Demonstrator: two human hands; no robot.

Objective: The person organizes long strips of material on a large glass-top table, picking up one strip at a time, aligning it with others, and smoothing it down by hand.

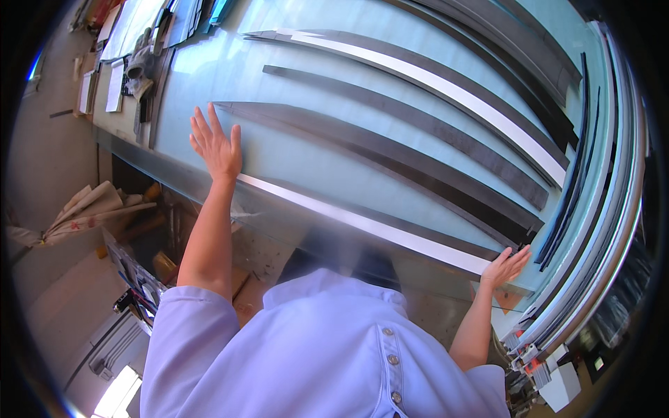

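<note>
Along the near edge of a glass-like table (202,80) lies a long strip (362,223) with a white face and a dark grey back edge. My left hand (217,145) is at its left end, open, fingers stretched and spread. At the strip's right end is my right hand (504,267), also open, with its fingers extended. Whether either palm presses on the strip's end, I cannot tell. Just beyond it lies a dark grey pointed strip (369,153); its left tip is close to my left fingertips and its right end near my right fingers.
Farther back are a plain grey strip (411,124), a white-and-grey strip (446,90) and several dark strips (488,42). Long rods and tubes (613,202) run along the right side. At the far left sit papers (129,28) and a grey glove (141,63). Rolled material (87,209) stands below.
</note>
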